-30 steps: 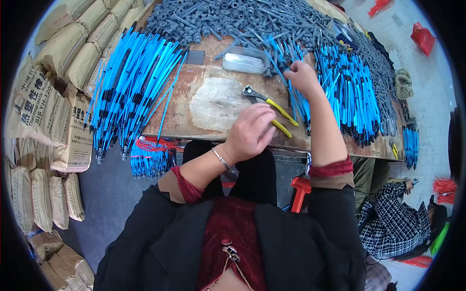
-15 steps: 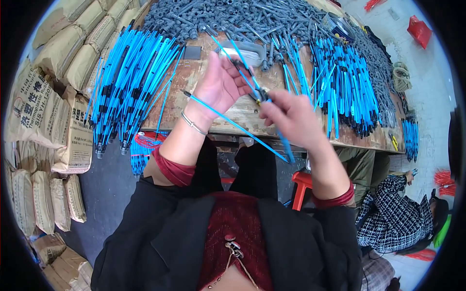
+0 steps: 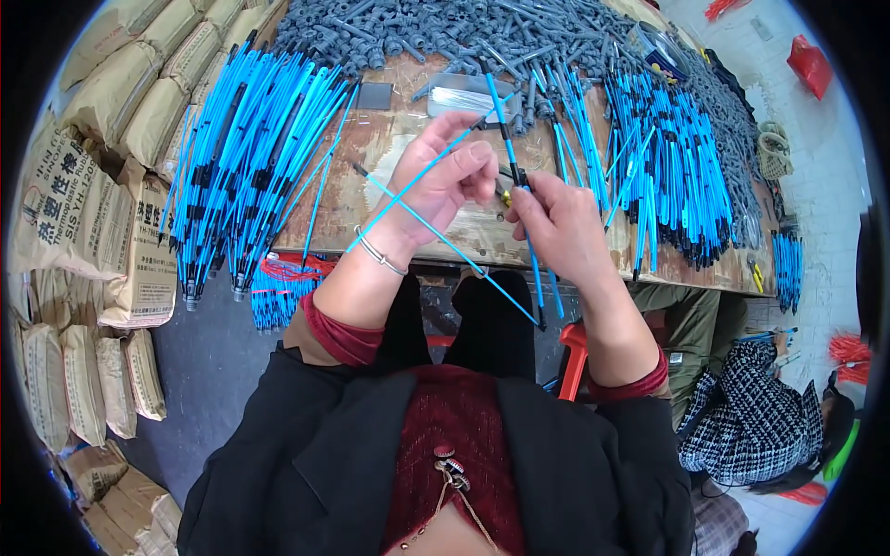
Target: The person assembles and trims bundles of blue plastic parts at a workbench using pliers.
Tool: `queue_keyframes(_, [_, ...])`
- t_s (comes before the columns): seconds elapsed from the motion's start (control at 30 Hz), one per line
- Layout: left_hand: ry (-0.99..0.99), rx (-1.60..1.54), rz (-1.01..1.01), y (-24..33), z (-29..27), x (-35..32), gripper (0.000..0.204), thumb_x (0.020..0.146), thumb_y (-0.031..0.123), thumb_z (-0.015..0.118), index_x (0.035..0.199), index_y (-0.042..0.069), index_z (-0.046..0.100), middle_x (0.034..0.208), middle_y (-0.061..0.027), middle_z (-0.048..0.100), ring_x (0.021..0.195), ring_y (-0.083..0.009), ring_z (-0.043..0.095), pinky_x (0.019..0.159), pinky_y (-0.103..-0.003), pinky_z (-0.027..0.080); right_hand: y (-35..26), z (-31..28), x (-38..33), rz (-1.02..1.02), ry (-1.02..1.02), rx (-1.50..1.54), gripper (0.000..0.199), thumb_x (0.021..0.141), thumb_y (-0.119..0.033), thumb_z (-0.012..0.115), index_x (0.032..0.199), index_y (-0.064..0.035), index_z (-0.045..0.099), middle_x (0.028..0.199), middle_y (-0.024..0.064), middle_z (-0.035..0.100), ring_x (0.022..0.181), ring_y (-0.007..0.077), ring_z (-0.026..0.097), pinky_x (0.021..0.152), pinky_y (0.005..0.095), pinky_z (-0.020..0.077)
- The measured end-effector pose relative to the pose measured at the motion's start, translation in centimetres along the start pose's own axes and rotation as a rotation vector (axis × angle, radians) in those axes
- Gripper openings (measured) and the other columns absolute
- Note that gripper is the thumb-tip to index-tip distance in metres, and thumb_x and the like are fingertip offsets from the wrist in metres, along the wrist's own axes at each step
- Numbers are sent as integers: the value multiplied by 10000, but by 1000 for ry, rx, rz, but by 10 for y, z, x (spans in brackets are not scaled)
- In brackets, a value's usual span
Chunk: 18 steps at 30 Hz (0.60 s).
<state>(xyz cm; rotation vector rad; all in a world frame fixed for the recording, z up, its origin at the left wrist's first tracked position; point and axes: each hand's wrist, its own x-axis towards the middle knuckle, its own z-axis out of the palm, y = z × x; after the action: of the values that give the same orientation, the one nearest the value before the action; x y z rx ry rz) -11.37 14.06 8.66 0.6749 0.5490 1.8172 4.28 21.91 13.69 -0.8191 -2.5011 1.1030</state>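
Note:
My left hand [image 3: 440, 176] is raised over the table's near edge, thumb and fingers bent together around a thin blue rod [image 3: 394, 206] that slants across my wrist. A second blue rod [image 3: 464, 261] runs from beside that wrist down to the right, its lower end near my lap. My right hand [image 3: 565, 218] pinches a nearly upright blue rod [image 3: 506, 139] at its black joint [image 3: 519, 176]. Rod lengths hang below these fingers. Something small with a yellow part [image 3: 505, 197] shows between the hands, too hidden to name.
Bundled blue rods lie left [image 3: 250, 157] and right [image 3: 663, 167] on the wooden table [image 3: 389, 120]. Grey plastic parts [image 3: 445, 37] are heaped behind, near a clear tray [image 3: 459, 100]. Paper sacks [image 3: 102, 93] are stacked left; a red stool [image 3: 575, 357] and another person [image 3: 756, 417] are at right.
My left hand has turned from an open palm to bent fingers. A blue rod has swung across its wrist. The rod in my right hand now stands more upright.

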Motion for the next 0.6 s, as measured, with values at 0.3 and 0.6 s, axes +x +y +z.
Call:
queue_keyframes(0.3, [-196, -561, -137, 1, -7, 7, 264, 903, 135, 507, 1144, 31, 474, 995, -201, 615, 843, -281, 650, 707, -361, 554, 14, 4, 2, -146, 96, 371, 184, 901, -130, 505, 857, 37, 567, 671, 45, 608, 549, 87, 569, 500, 233, 443])
queue_keyframes(0.6, [-141, -324, -133, -7, -19, 8, 176, 891, 157, 535, 1037, 58, 538, 876, -170, 636, 749, -270, 657, 649, -348, 556, 13, 9, -1, -52, -24, 39, 191, 883, -157, 528, 865, 30, 564, 660, 81, 609, 619, 116, 603, 559, 246, 454])
